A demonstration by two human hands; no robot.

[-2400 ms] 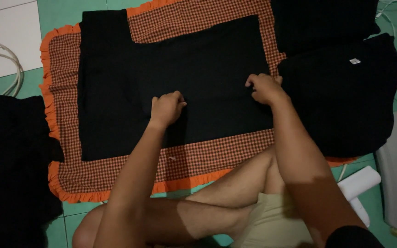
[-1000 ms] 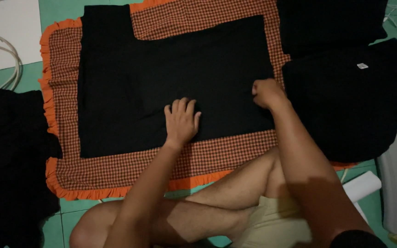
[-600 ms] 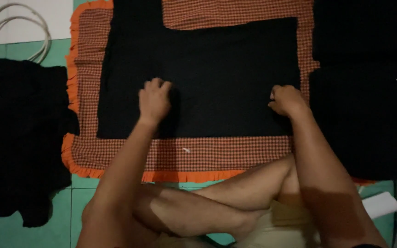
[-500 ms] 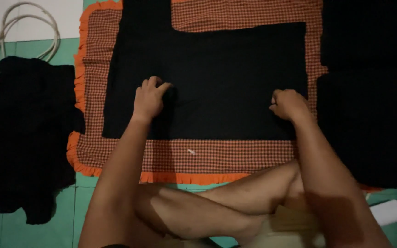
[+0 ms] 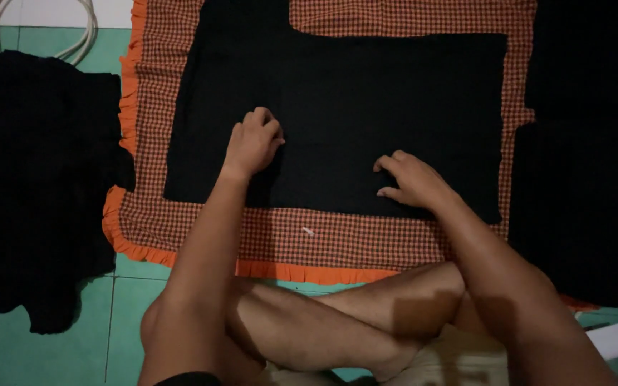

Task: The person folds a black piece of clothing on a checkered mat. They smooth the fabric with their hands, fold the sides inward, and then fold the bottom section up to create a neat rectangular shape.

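Head view: flat black cloth garment [image 5: 366, 107] lies on an orange-frilled checked mat [image 5: 280, 236]; left hand [image 5: 252, 141] curled, knuckles pressing it; right hand [image 5: 413, 180] spread flat on its near edge; soft, light, probably best pinched at edges.

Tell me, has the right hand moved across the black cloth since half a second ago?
Yes. The right hand has slid left across the black cloth, away from the cloth's right edge and toward the left hand.
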